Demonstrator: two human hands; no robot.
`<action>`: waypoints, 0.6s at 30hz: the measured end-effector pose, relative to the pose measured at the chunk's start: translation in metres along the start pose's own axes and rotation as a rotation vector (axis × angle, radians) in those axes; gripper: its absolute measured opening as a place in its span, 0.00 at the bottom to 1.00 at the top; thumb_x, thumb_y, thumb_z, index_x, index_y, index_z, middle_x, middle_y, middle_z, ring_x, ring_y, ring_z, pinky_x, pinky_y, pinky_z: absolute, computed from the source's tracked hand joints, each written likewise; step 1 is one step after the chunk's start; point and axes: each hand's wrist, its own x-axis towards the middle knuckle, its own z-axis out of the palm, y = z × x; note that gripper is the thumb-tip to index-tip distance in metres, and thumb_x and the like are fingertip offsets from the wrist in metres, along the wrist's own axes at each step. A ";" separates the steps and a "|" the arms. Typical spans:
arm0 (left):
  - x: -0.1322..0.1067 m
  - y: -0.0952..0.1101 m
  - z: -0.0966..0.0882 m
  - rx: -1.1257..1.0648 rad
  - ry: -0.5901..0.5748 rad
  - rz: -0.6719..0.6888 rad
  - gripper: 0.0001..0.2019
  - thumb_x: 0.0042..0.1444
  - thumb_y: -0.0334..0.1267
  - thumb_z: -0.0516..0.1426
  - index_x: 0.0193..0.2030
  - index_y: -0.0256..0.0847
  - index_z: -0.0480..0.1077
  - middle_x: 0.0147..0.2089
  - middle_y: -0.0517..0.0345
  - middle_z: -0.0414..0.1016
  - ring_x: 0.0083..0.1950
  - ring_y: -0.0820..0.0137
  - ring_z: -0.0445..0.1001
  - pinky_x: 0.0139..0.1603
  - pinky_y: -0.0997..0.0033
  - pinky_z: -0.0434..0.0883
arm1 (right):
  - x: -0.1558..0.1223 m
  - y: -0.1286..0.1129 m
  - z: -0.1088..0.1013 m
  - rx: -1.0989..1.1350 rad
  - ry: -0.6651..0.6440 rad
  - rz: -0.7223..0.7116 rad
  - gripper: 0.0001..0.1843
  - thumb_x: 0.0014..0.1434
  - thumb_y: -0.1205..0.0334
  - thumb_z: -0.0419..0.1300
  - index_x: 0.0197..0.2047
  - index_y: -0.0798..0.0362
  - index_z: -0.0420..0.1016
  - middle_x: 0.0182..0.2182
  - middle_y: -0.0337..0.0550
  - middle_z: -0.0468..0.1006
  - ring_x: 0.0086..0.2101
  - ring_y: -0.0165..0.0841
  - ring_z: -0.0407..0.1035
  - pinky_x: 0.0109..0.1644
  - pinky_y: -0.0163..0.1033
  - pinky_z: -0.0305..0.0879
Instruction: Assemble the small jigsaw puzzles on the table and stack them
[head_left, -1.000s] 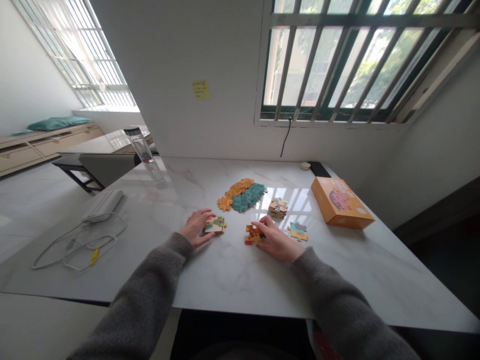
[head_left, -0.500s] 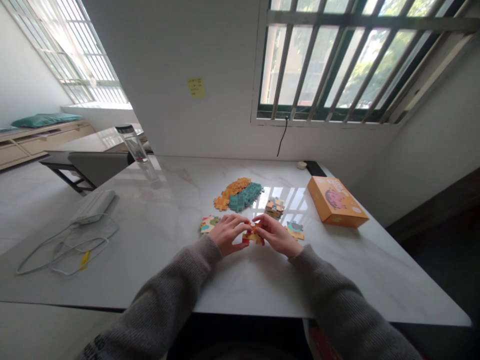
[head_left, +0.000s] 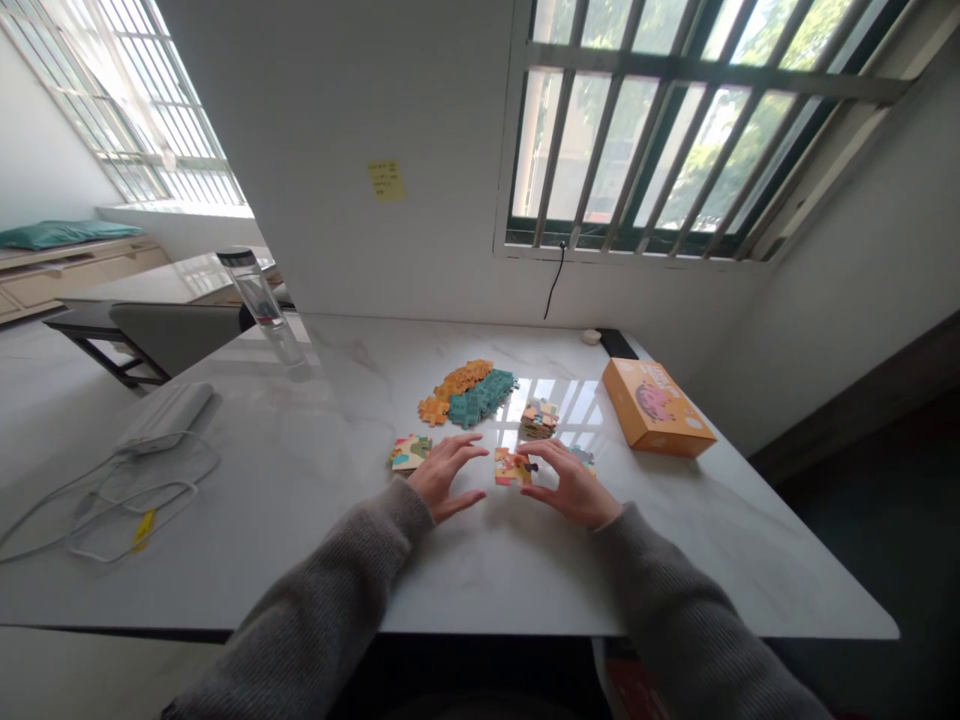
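Observation:
My left hand (head_left: 446,478) lies open on the marble table (head_left: 315,560), its fingers spread and holding nothing. Just left of it is a small assembled block of colourful jigsaw pieces (head_left: 410,452). Between my hands lies a joined orange-and-red jigsaw section (head_left: 512,467). My right hand (head_left: 574,485) is open beside it, fingertips at or very near its right edge. Mostly hidden behind those fingers, another jigsaw section (head_left: 582,456) shows teal and yellow.
Farther back are rows of orange pieces (head_left: 457,382), teal pieces (head_left: 480,398) and a small stack of pieces (head_left: 539,419). An orange puzzle box (head_left: 655,407) sits at right. A water bottle (head_left: 251,290), a white adapter (head_left: 163,417) and its cable are at left.
My hands, together on the orange-and-red section earlier, have moved apart. The left has gone left off it, and the section now lies flat between them. The view has shifted slightly.

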 end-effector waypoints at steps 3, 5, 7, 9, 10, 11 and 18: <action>0.000 0.002 -0.001 0.026 0.003 -0.012 0.20 0.60 0.38 0.59 0.58 0.43 0.65 0.61 0.42 0.66 0.61 0.55 0.69 0.63 0.49 0.69 | -0.024 0.021 -0.026 -0.039 -0.006 0.117 0.21 0.61 0.55 0.65 0.57 0.47 0.71 0.52 0.49 0.76 0.53 0.44 0.69 0.58 0.53 0.69; 0.000 0.004 -0.002 0.044 -0.010 -0.013 0.18 0.60 0.36 0.57 0.57 0.42 0.65 0.59 0.43 0.67 0.60 0.56 0.70 0.61 0.51 0.70 | -0.039 0.037 -0.042 -0.086 0.005 0.194 0.19 0.61 0.54 0.64 0.55 0.47 0.73 0.51 0.49 0.77 0.52 0.45 0.69 0.59 0.55 0.67; 0.000 0.004 -0.002 0.053 -0.021 -0.020 0.18 0.60 0.35 0.56 0.57 0.43 0.65 0.58 0.44 0.68 0.57 0.58 0.72 0.59 0.53 0.72 | -0.050 0.051 -0.055 -0.134 0.025 0.251 0.19 0.61 0.53 0.63 0.55 0.47 0.74 0.51 0.50 0.78 0.53 0.47 0.69 0.60 0.57 0.65; 0.000 0.004 -0.002 0.052 -0.023 -0.031 0.19 0.60 0.34 0.56 0.58 0.43 0.64 0.57 0.45 0.68 0.51 0.61 0.74 0.56 0.56 0.73 | -0.056 0.061 -0.061 -0.177 0.035 0.277 0.19 0.61 0.51 0.62 0.54 0.46 0.75 0.53 0.50 0.77 0.54 0.47 0.68 0.61 0.58 0.64; 0.000 0.003 -0.001 0.050 -0.015 -0.035 0.19 0.60 0.34 0.55 0.59 0.43 0.63 0.57 0.46 0.69 0.48 0.63 0.75 0.55 0.56 0.73 | -0.058 0.064 -0.063 -0.198 0.028 0.281 0.18 0.62 0.51 0.62 0.54 0.46 0.75 0.54 0.50 0.77 0.55 0.47 0.68 0.61 0.58 0.64; 0.000 0.002 -0.001 0.049 -0.009 -0.038 0.20 0.60 0.33 0.55 0.59 0.43 0.63 0.56 0.46 0.69 0.46 0.64 0.75 0.54 0.57 0.74 | -0.059 0.065 -0.063 -0.219 0.012 0.284 0.17 0.62 0.51 0.60 0.53 0.46 0.76 0.55 0.50 0.76 0.56 0.47 0.68 0.61 0.58 0.63; 0.000 0.003 -0.001 0.054 -0.065 -0.044 0.16 0.60 0.33 0.55 0.55 0.42 0.65 0.56 0.47 0.68 0.41 0.67 0.76 0.50 0.59 0.75 | -0.042 0.059 -0.053 -0.270 0.069 0.266 0.16 0.65 0.51 0.56 0.51 0.49 0.74 0.60 0.54 0.68 0.60 0.48 0.62 0.64 0.58 0.60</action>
